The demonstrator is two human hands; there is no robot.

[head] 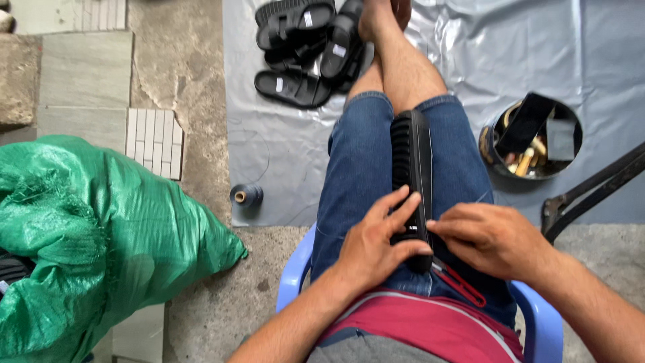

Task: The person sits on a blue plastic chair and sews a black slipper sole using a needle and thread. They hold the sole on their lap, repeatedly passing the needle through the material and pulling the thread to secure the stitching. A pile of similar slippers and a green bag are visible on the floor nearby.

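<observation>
A black sandal (pixel 410 158) stands on its edge between my thighs, sole ridges facing left. My left hand (pixel 375 238) grips its near end, fingers spread over the side. My right hand (pixel 490 236) pinches at the sandal's right edge with fingertips together; a thin thread seems to run from there, but what it pinches is too small to tell. A red-handled tool (pixel 463 282) lies on my lap under the right hand.
A pile of black sandals (pixel 302 50) lies on a grey plastic sheet (pixel 605 60). A dark thread spool (pixel 246 195) stands at the sheet's edge. A round tin (pixel 531 138) holds tools at right. A green sack (pixel 101 228) is at left. I sit on a blue plastic chair (pixel 292 275).
</observation>
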